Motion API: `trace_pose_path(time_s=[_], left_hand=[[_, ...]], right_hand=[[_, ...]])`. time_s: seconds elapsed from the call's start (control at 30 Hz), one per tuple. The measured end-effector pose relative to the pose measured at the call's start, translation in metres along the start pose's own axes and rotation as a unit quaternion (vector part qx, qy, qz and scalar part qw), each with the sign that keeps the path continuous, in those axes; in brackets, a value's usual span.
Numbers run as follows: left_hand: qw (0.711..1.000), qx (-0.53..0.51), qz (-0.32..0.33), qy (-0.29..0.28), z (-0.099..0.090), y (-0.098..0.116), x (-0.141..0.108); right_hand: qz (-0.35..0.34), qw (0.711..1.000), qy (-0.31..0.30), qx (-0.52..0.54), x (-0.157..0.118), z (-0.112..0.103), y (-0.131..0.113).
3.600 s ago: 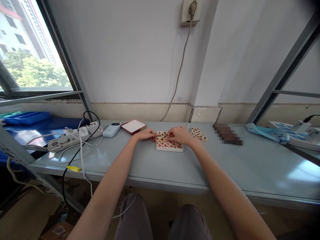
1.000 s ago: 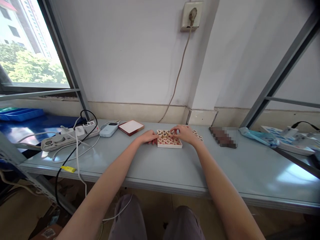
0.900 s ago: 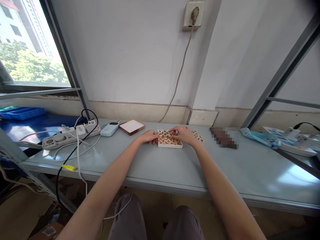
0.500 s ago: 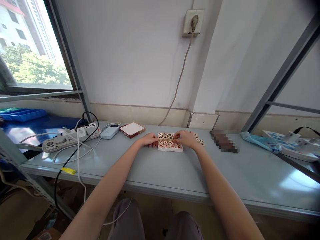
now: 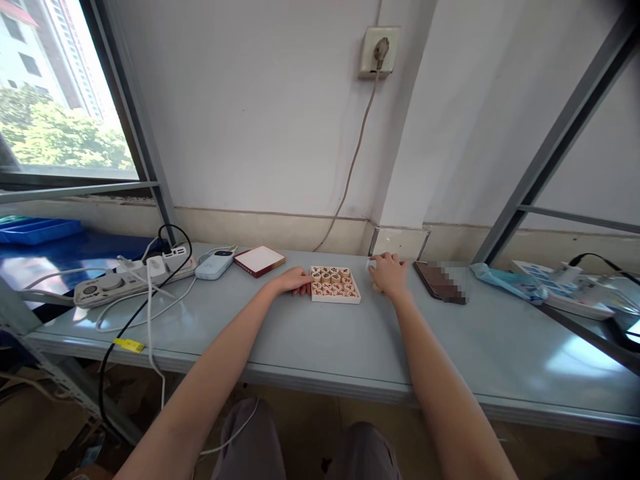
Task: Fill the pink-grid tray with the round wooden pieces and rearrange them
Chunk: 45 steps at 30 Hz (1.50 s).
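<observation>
A white box (image 5: 336,300) on the grey table holds rows of round wooden pieces, black-marked at the back and red-marked in front. My left hand (image 5: 295,280) rests at the box's left edge, its fingers curled against the side. To the right of the box, my right hand (image 5: 389,273) is lowered palm down over the table and covers most of a group of loose pieces; a pale bit of them shows at its left side. What its fingertips touch is hidden.
Behind the left hand lies a red-edged lid (image 5: 260,260), with a light blue power bank (image 5: 215,265) and a cabled power strip (image 5: 120,283) farther left. A brown phone-like object (image 5: 437,281) and a blue plastic packet (image 5: 510,283) lie to the right.
My right hand has moved from above the box to the loose pieces at its right. My left hand stays by the box. The whole view has shifted slightly.
</observation>
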<state>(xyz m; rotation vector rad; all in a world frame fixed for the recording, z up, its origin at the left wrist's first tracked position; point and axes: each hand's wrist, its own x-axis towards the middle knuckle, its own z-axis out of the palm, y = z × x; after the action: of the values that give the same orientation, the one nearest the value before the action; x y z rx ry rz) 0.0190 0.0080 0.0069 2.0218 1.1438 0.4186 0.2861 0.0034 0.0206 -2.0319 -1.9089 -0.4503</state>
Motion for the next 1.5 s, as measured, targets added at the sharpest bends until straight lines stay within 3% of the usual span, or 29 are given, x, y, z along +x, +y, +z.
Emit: trace_pose_path(time_s=[0.13, 0.2, 0.6, 0.8, 1.0, 1.13, 1.27, 1.5], left_hand=[[1.0, 0.005, 0.001, -0.001, 0.0, 0.0, 0.0], [1.0, 0.011, 0.001, -0.003, 0.0, 0.0, 0.0], [1.0, 0.01, 0.007, 0.002, 0.0, 0.001, -0.001], [1.0, 0.014, -0.001, 0.006, 0.001, 0.0, 0.0], [1.0, 0.017, -0.003, 0.001, 0.001, -0.004, 0.003], [1.0, 0.017, -0.008, -0.004, 0.0, -0.004, 0.004], [1.0, 0.019, -0.012, -0.003, 0.001, -0.003, 0.003], [1.0, 0.012, -0.008, -0.007, 0.0, -0.007, 0.008]], right_hand=[[0.026, 0.988, -0.15, -0.011, 0.004, 0.013, 0.012], [0.018, 0.983, -0.181, -0.006, 0.007, 0.015, 0.013], [-0.012, 0.98, -0.195, -0.039, 0.003, -0.015, 0.01], [-0.019, 0.978, -0.206, -0.021, 0.003, -0.016, 0.007], [-0.01, 0.984, -0.178, -0.006, 0.002, -0.014, 0.011], [-0.018, 0.985, -0.142, 0.092, 0.004, -0.021, 0.011], [-0.092, 0.953, -0.143, 0.251, 0.004, -0.026, 0.005], [-0.136, 0.934, -0.151, 0.295, -0.001, -0.02, -0.014]])
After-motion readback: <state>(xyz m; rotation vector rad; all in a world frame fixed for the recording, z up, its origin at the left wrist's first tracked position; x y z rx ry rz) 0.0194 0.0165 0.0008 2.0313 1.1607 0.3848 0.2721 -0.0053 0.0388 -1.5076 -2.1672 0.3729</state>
